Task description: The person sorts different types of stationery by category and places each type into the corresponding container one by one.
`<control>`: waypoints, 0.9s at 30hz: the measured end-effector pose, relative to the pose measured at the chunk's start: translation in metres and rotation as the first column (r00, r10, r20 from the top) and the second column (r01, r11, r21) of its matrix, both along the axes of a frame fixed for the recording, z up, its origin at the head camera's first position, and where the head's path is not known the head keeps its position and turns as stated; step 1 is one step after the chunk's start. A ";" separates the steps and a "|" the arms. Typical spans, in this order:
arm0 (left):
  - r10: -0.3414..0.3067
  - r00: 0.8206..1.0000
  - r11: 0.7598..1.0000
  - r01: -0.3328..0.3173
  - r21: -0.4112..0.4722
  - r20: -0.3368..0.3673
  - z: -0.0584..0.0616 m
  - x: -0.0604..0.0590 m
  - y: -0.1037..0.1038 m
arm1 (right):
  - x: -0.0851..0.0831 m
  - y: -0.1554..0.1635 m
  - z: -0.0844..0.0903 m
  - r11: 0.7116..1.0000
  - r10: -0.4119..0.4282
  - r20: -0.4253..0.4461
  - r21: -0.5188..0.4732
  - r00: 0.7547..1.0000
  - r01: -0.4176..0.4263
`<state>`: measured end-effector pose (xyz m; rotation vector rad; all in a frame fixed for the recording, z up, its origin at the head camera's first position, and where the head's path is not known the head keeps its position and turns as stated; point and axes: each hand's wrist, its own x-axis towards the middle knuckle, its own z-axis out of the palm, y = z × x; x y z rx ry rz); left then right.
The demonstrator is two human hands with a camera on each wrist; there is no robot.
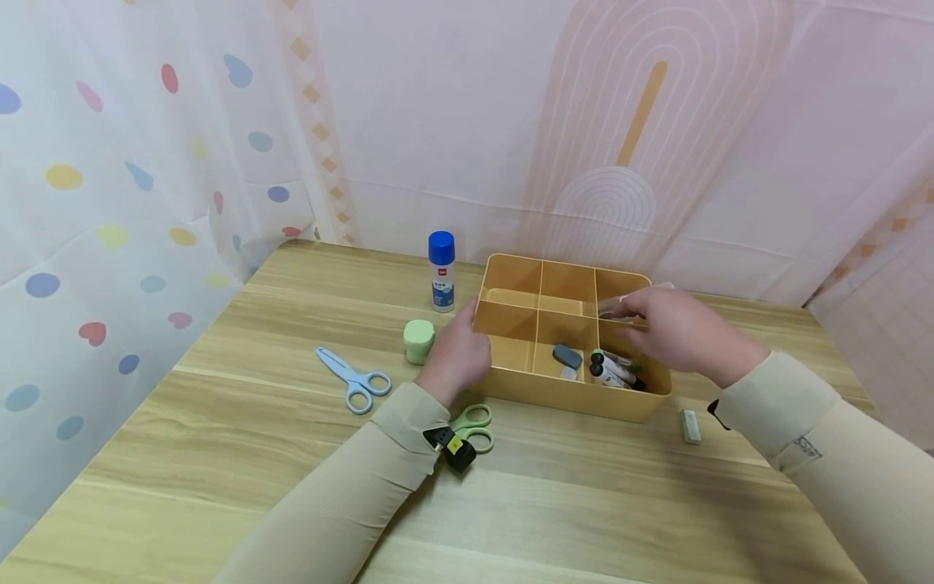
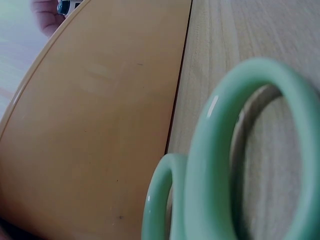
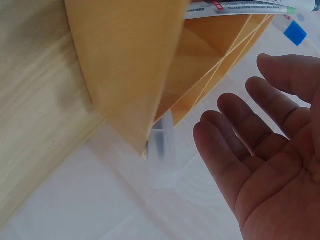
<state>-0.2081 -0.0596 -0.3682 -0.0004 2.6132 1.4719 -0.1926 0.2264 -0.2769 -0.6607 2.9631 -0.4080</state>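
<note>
1. Lying at the left of the desk, blue scissors point away from a pale green tub and a blue-capped glue stick.
2. Reaching forward, the left hand rests against the near-left corner of the yellow organizer; I cannot tell how its fingers lie. Green scissors sit under its wrist.
3. Hovering over the organizer's right compartments, the right hand has its fingers released and spread, just above the markers.

Green scissors handles lie beside the orange organizer wall.
</note>
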 end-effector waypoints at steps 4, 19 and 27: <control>-0.006 1.000 1.000 0.006 -0.006 -0.009 0.000 0.000 0.000 | 0.005 0.007 -0.001 0.999 -0.040 -0.025 0.008 0.999 0.041; -0.005 1.000 1.000 0.005 0.000 -0.007 0.003 0.000 -0.001 | 0.021 0.029 -0.013 0.978 -0.195 0.002 -0.077 0.981 0.194; -0.001 1.000 1.000 0.001 -0.002 -0.005 0.004 0.001 -0.001 | 0.031 0.042 -0.019 0.956 -0.279 0.054 -0.082 0.959 0.283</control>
